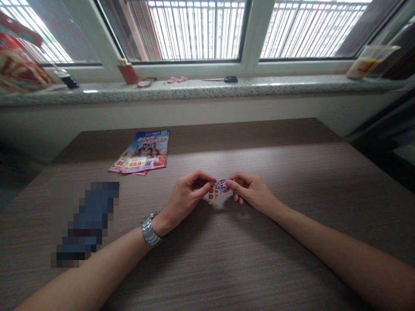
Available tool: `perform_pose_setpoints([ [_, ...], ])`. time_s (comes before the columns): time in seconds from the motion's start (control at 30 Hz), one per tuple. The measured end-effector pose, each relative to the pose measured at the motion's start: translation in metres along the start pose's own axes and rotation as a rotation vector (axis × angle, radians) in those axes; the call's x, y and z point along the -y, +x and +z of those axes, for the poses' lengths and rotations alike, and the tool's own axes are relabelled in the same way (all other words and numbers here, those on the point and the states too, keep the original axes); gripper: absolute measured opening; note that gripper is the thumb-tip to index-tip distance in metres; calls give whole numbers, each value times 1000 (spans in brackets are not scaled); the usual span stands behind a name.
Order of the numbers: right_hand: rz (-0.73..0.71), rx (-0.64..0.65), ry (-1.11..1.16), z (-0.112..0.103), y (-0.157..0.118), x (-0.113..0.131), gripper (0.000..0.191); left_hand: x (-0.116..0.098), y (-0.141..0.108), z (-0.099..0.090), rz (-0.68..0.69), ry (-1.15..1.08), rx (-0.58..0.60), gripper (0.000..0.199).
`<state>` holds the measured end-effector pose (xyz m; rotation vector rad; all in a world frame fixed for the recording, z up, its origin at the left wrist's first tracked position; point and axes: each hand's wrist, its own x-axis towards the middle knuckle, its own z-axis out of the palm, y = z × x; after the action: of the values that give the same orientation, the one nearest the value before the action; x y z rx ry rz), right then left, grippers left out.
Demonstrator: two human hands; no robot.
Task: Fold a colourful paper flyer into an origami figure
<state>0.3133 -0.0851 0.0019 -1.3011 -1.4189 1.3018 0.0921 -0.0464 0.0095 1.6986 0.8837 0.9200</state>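
Bare forearms (324, 242) are slanting over brown wood-grain table (201, 276); L hand (186, 196) + R hand (254, 192) are pinching small red-blue-yellow printed paper piece (220, 186) mid-table. I'm guessing folding step; next move's prob. calling for creasing.

Across the upper frame we see a window (254, 34) with railings (197, 30) beyond. On its speckled sill (279, 89) we spot a reddish-brown container (130, 73) at upper left and dark-handled scissors (230, 79) near upper centre. Left of centre, we have a pixelated dark-blue object (92, 211) on the counter (285, 164).
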Motion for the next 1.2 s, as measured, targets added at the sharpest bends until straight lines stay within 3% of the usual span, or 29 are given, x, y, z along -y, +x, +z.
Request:
perform_pose_setpoints([
  [0.43, 58, 21, 57, -2, 3, 0, 47, 5, 2, -1, -65, -86, 13, 16],
  [0.63, 1, 63, 28, -4, 1, 0, 53, 7, 4, -1, -64, -127, -1, 18],
  [0.83, -10, 27, 96, -1, 2, -2, 48, 8, 2, -2, -52, -129, -1, 19],
  [1.0, -4, 96, 78, -1, 1, 1, 44, 6, 0, -1, -35, -80, 24, 17],
  [1.2, 25, 27, 54, -1, 1, 0, 43, 2, 1, 2, -43, -81, 51, 15],
])
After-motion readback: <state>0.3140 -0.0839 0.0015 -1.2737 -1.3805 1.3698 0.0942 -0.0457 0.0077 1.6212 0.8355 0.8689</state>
